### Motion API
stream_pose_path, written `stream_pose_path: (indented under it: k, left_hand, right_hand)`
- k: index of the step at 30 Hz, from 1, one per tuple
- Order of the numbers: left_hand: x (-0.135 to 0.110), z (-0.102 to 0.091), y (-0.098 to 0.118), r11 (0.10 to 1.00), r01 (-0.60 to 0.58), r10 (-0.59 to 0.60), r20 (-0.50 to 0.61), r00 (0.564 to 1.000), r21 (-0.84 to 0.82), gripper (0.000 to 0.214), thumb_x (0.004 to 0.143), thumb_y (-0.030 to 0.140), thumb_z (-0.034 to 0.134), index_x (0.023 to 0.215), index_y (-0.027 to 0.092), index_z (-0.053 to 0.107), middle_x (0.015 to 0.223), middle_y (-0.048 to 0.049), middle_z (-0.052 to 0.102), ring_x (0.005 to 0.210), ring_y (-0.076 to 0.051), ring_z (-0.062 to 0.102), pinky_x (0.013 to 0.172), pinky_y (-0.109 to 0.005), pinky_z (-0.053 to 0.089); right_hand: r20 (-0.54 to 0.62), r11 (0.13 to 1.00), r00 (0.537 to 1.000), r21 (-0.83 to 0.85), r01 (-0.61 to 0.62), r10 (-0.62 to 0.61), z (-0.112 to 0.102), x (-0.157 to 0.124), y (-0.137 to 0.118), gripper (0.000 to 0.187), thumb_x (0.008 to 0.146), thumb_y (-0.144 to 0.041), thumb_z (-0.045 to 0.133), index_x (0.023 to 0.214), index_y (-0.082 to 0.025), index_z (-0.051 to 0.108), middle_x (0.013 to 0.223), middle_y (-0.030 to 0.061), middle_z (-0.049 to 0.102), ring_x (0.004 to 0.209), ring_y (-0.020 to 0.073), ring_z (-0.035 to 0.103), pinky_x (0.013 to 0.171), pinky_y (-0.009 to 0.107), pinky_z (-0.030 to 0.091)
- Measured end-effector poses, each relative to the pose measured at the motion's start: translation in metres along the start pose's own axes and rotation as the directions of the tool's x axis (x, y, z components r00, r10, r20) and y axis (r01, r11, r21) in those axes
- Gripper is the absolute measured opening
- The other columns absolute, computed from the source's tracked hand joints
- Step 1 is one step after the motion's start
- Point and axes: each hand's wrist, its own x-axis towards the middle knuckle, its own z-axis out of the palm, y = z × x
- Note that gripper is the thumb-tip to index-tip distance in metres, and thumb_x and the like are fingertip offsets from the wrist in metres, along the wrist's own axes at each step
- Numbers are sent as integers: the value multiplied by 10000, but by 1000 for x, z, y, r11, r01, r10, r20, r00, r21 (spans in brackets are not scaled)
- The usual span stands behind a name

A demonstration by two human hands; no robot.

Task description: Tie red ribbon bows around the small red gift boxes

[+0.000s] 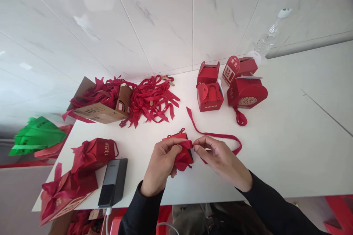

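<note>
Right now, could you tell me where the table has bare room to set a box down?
The widest bare stretch lies right of the open red boxes and the loose ribbon, to the table edge. A smaller patch sits between the ribbon pile and the left hand. Bowed boxes and a power bank crowd the left edge.

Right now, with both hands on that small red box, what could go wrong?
1. The right hand pinches the ribbon only by fingertips; it may slip off the small red box held by the left hand.
2. The power bank sits at the edge of the table near the left forearm; a nudge might knock it off.
</note>
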Motion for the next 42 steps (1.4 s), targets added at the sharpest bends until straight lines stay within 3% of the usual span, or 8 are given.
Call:
stream_pose_path:
  k: [6,12,21,24,28,32,36,42]
  left_hand:
    - [-5,-8,11,993,-90,103,-192,976,74,348,842,401,646,1075,147,696,710,-4,660,376,-30,373,325,-157,278]
    - [-8,-33,24,967,-206,141,-360,922,-150,304,866,427,653,991,153,695,478,111,234,397,-35,161,368,-150,169]
    - [-29,-30,56,811,-483,391,-307,868,-331,309,785,175,521,1017,134,722,694,-3,433,630,-104,414,553,-190,434]
    - [-31,-9,71,785,-555,499,-249,830,-277,272,844,105,505,989,177,724,688,3,449,616,-100,427,565,-200,424]
    - [-28,22,90,746,-645,626,-156,764,-164,233,889,134,562,1037,217,722,786,-11,571,696,-128,536,675,-248,485]
    - [-21,33,90,711,-703,694,-149,705,-19,254,903,218,636,1143,249,712,968,-39,674,915,-189,632,868,-303,504]
    - [-10,28,50,777,-620,600,-171,781,-108,399,964,340,552,1359,303,588,1189,-62,674,1143,-236,611,961,-339,476]
    - [3,25,-10,901,-433,434,-16,901,7,316,994,420,507,1055,176,697,740,-7,595,762,-153,566,794,-277,452]
  right_hand:
    - [-77,997,997,71,16,-11,-6,2,3,333,979,-533,530,888,-214,560,811,-10,603,669,144,587,616,272,495]
    - [-288,939,956,311,146,-53,-24,2,5,315,970,-516,568,864,-227,499,861,22,634,879,224,682,775,371,595]
    - [-486,841,822,274,466,-297,-41,-6,-38,123,1042,-362,489,963,-269,467,815,3,652,693,180,629,659,343,580]
    - [-433,825,807,212,523,-401,-34,-7,-65,117,1044,-360,491,969,-271,496,676,-42,533,586,145,523,546,270,548]
    - [-121,910,905,25,413,-408,-17,-1,-87,145,990,-389,601,1019,-252,564,627,-69,430,486,104,413,400,204,394]
    - [94,881,894,-152,447,-438,-13,6,-93,243,987,-324,613,772,-217,582,580,-64,452,473,86,401,416,208,318]
    - [-17,873,885,-173,456,-466,-24,9,-98,306,1003,-412,576,767,-219,606,612,-34,514,501,119,501,431,229,391]
    - [-133,925,917,-102,365,-377,-39,11,-101,286,967,-493,616,983,-227,721,632,-29,490,495,123,513,415,226,460]
